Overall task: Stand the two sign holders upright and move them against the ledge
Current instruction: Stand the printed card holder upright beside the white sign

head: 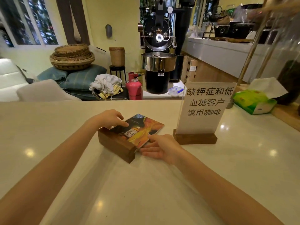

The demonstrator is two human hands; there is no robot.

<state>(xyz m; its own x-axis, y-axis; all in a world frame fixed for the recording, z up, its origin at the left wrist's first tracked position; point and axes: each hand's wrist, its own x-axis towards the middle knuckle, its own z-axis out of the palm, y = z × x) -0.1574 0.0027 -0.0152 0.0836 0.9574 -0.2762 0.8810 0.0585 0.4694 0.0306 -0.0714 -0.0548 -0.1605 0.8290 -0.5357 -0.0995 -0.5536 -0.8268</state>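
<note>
One sign holder point(204, 109) stands upright on its wooden base at the right of the white counter point(243, 168), showing a white sheet with black characters. The other sign holder point(129, 135) lies tipped over at the counter's middle, its dark wooden base toward me and its colourful picture panel tilted low over the counter. My left hand point(110, 118) rests on the far left edge of the panel, fingers touching its top. My right hand point(159, 148) sits at the panel's near right edge, fingers slipped under it.
A raised wooden ledge point(285, 116) runs along the counter's right side with a green tissue box point(254, 101) on it. Beyond the counter's far edge stand a black coffee roaster point(158, 62), a pink gas cylinder point(134, 87), cushions and baskets.
</note>
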